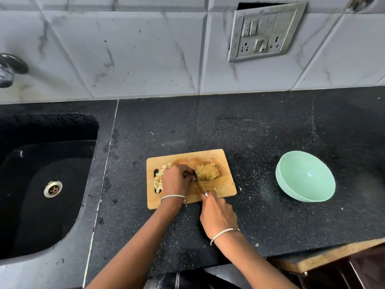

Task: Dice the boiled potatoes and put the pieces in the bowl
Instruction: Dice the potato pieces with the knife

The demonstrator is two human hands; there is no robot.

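potato (208, 172): likely soft, crumbly; steady its flanks lightly | your right hand (216, 213) grips the knife (196, 176) | your left hand (176, 180): curled, grasp unclear

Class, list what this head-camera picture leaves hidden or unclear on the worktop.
Handle of the knife: head view, inside the right hand.
Count of the diced pieces: head view, left hand covers some.
Rest of the tap: head view, beyond the left edge.
End of the potato: head view, under the left hand.
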